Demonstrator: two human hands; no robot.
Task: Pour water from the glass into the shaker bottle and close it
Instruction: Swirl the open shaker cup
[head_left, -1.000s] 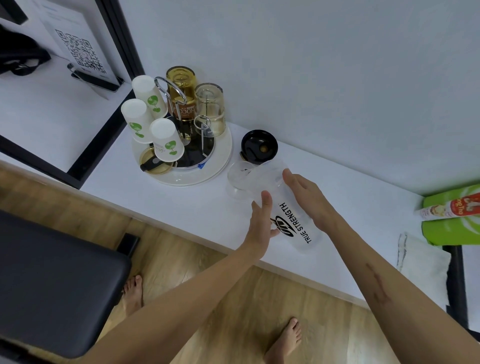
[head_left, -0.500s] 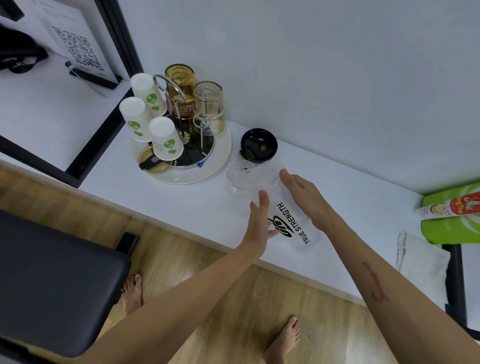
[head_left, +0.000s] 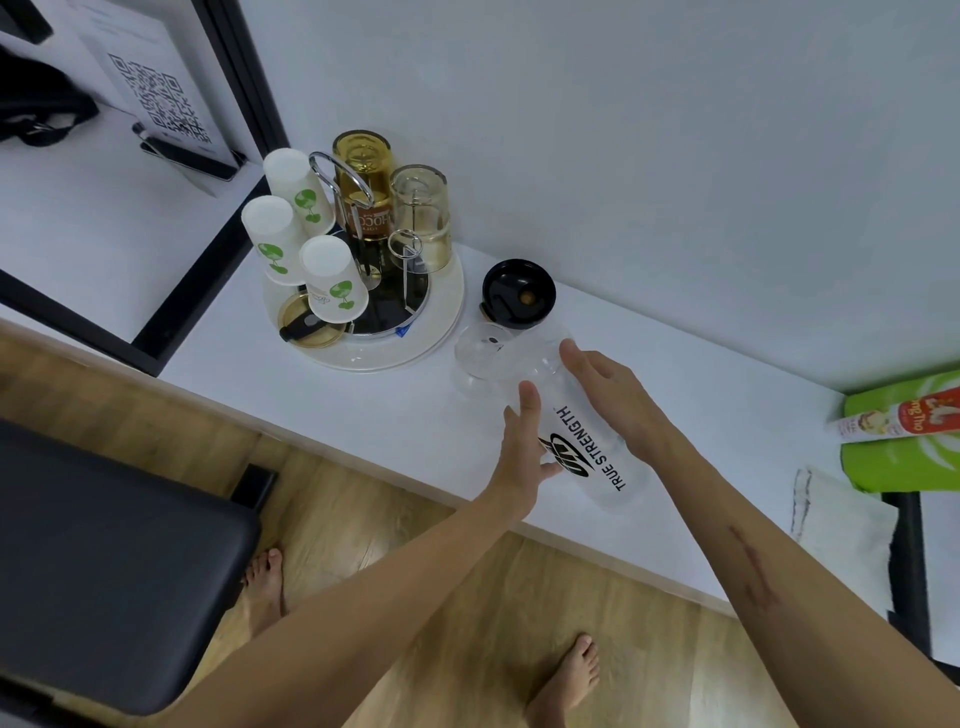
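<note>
The clear shaker bottle (head_left: 597, 457), printed "TRUE STRENGTH", stands open on the white counter (head_left: 363, 410) near its front edge. My right hand (head_left: 608, 400) lies against the bottle's right side and holds it. My left hand (head_left: 524, 447) is at the bottle's left side, fingers apart and fingertips touching the logo. A clear glass (head_left: 480, 358) stands just behind and to the left of the bottle's mouth. I cannot tell how much water the glass holds. The bottle's black lid (head_left: 519, 293) lies upside down on the counter behind the glass.
A round white tray (head_left: 447, 317) at the back left carries upturned paper cups (head_left: 332, 283), upturned glasses and a wire holder. A green pack (head_left: 904, 447) and a white cloth (head_left: 841, 514) lie at the right. A black seat (head_left: 104, 561) stands below left, over wooden floor.
Almost nothing has moved. Both hands stay at the bottle's sides, and the view has shifted slightly.
</note>
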